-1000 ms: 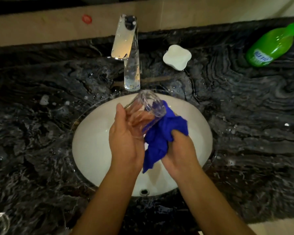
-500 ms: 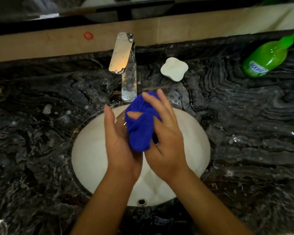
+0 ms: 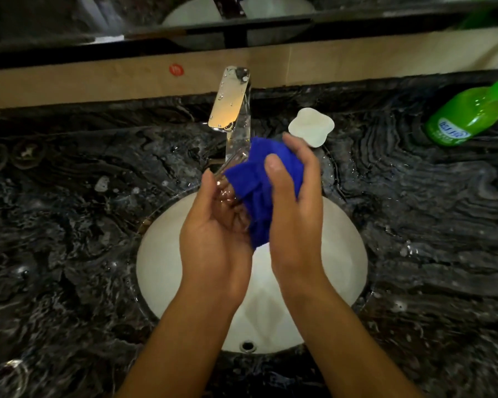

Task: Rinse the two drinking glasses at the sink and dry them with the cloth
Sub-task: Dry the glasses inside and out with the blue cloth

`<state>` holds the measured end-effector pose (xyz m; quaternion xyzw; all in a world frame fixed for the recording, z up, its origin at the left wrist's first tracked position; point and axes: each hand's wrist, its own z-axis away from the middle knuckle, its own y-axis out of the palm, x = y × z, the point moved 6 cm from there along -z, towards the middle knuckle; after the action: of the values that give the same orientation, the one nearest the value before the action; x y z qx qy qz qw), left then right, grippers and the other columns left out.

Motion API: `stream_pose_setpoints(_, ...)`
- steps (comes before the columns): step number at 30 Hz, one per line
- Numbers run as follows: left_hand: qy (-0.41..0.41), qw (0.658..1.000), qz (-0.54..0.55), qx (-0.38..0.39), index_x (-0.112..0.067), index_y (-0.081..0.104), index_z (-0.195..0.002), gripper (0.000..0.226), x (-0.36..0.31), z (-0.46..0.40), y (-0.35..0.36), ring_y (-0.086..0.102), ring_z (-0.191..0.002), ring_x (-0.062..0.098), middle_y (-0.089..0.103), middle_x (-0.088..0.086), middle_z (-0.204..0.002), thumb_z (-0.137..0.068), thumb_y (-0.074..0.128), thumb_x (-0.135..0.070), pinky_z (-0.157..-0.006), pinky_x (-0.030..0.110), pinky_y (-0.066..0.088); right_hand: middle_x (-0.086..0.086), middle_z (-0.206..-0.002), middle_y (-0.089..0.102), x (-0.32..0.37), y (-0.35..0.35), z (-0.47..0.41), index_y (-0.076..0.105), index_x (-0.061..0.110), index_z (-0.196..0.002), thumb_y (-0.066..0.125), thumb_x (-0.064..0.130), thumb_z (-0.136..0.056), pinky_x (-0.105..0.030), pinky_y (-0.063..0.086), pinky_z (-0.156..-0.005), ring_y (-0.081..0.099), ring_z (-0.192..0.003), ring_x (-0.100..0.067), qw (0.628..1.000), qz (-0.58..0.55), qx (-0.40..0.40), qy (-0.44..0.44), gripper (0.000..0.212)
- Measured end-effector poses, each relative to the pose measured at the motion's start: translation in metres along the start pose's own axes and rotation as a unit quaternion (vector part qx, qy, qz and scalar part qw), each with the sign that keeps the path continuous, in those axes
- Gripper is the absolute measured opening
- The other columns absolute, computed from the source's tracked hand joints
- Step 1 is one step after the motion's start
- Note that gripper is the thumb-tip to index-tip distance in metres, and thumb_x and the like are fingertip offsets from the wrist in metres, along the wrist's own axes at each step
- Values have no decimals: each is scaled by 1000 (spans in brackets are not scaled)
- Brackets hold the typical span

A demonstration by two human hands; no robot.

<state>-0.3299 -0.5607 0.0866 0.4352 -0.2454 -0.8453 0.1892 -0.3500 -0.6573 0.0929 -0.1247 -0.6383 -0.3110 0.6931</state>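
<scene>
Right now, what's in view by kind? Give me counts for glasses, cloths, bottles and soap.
Drinking glasses: 2, one in the left hand, one at the counter's near-left corner
Blue cloth: 1, in the right hand
Green bottle: 1
White soap: 1
Total: 5

Bottle (image 3: 464,118) right of faucet (image 3: 231,104)

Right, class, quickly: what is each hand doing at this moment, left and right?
Left hand: closed around the drinking glass, held over the sink.
Right hand: closed on the blue cloth, pressing it against the glass.
</scene>
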Motion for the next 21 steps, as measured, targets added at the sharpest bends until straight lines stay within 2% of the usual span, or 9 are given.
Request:
stream_pose_setpoints(2, -6, 999, 38, 19, -16, 81, -77, 58, 0, -1, 1, 75, -77, 12, 77, 3, -84, -109, 36, -33, -67, 23, 59, 6, -119, 73, -11, -1, -8, 62, 30, -126, 66, 36, -92, -37, 58, -92, 71, -109, -14, 995, -72, -1, 65, 34)
stream_pose_setpoints(5, -24, 998, 56, 16, -13, 77, -82, 46, 6, -2, -7, 74, -77, 13, 77, 5, -88, -107, 41, -28, -68, 26, 59, 2, -89, 76, -20, -3, -8, 66, 19, -109, 69, 37, -74, -27, 59, -72, 72, -81, -14, 973, -181, 18, 142, 39)
stream_pose_setpoints(8, -47, 999, 6, 1, -9, 66, -96, 19, 14, -5, -19, 66, -80, 16, 69, 5, -90, -98, 55, -24, -73, 32, 58, -4, -67, 65, -36, -18, -8, 68, 12, -82, 56, 26, -89, -22, 53, -55, 62, -60, -16, 960, -200, 13, 197, 19)
stream_pose_setpoints(11, -106, 993, -40, 22, -12, 71, -98, 20, 26, -3, -23, 69, -85, 20, 71, 8, -97, -87, 64, -27, -79, 38, 55, -32, -101, 64, -40, -20, -5, 72, -4, -110, 67, 30, -88, -35, 54, -76, 60, -86, -35, 946, -184, 40, 265, 40)
stream_pose_setpoints(13, -139, 988, -42, 43, -11, 69, -91, 17, 31, -1, -20, 68, -78, 19, 70, 8, -88, -79, 69, -24, -73, 34, 57, -12, -82, 75, -42, -33, -11, 82, 8, -89, 55, 19, -102, -24, 56, -69, 71, -73, -22, 954, -135, 32, 268, 33)
stream_pose_setpoints(14, -150, 987, -41, 47, -11, 68, -90, 16, 32, 0, -20, 68, -75, 19, 69, 7, -84, -78, 71, -21, -70, 33, 57, 4, -66, 74, -45, -38, -15, 79, 14, -75, 44, 11, -106, -19, 56, -61, 70, -60, -7, 953, -137, 37, 269, 47)
stream_pose_setpoints(16, -157, 985, -44, 59, -9, 69, -91, 15, 34, 1, -17, 70, -78, 21, 71, 8, -85, -78, 69, -17, -74, 34, 59, 13, -52, 67, -42, -32, -18, 62, 11, -77, 37, -2, -105, -18, 52, -57, 62, -48, 4, 935, -166, 71, 304, 39)
stream_pose_setpoints(19, -129, 990, -21, 48, -10, 69, -86, 12, 30, -1, -14, 69, -73, 17, 71, 5, -81, -83, 62, -19, -71, 32, 58, 9, -42, 58, -35, -25, -16, 60, 12, -65, 52, -1, -95, -16, 48, -49, 57, -41, 0, 956, -115, 72, 261, 34)
stream_pose_setpoints(21, -100, 995, 14, 27, -10, 67, -91, 19, 24, -5, -13, 70, -72, 15, 71, 4, -83, -95, 51, -18, -67, 30, 59, 11, -50, 63, -44, -24, -6, 68, 24, -66, 67, 19, -82, -28, 52, -65, 61, -55, -9, 963, -88, 55, 250, 16)
